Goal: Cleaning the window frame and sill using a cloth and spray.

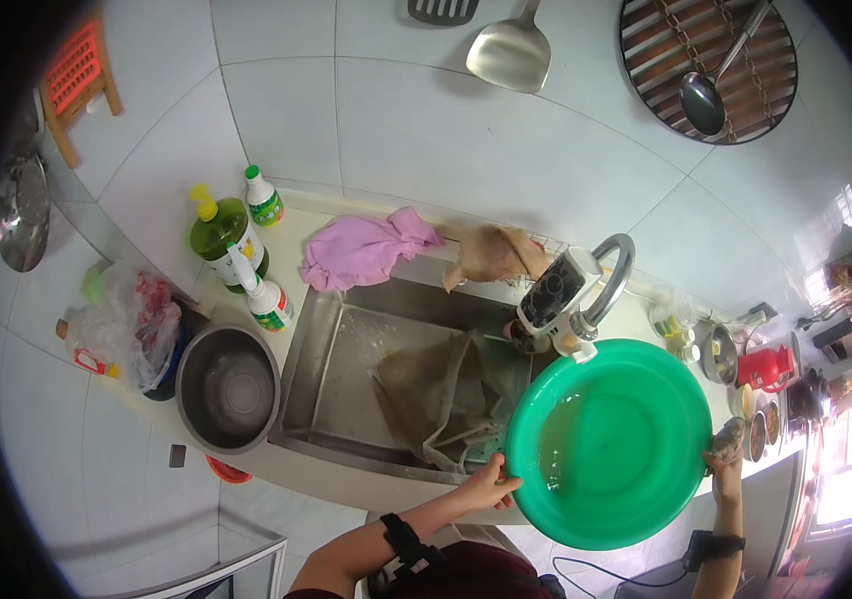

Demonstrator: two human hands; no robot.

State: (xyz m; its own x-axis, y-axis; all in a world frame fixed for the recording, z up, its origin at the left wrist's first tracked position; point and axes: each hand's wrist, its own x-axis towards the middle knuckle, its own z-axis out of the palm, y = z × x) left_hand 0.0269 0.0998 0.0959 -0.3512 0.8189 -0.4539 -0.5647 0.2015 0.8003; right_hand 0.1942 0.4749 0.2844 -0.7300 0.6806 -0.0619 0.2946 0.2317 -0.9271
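A green plastic basin (pixel 628 442) is held tilted at the right end of the sink, below the faucet. A little water lies along its left inner side. My left hand (pixel 487 483) grips the basin's left rim, with the fingers partly hidden behind it. On the opposite side, my right hand (pixel 724 463) holds the right rim and has a greyish, crumpled scrubber or rag (pixel 730 436) with it. The stainless steel sink (pixel 351 359) holds a wet, brownish mesh or plastic bag (pixel 426 389). Above the basin curves the metal faucet (pixel 613 281), with a white filter unit (pixel 559 290) beside it.
A grey metal bowl (pixel 227 389) stands left of the sink, near a spray bottle (pixel 270 303) and a green pump bottle (pixel 227 239). Behind the sink lie a pink cloth (pixel 370 247) and a brown cloth (pixel 497 253). Farther right is a red kettle (pixel 765 368).
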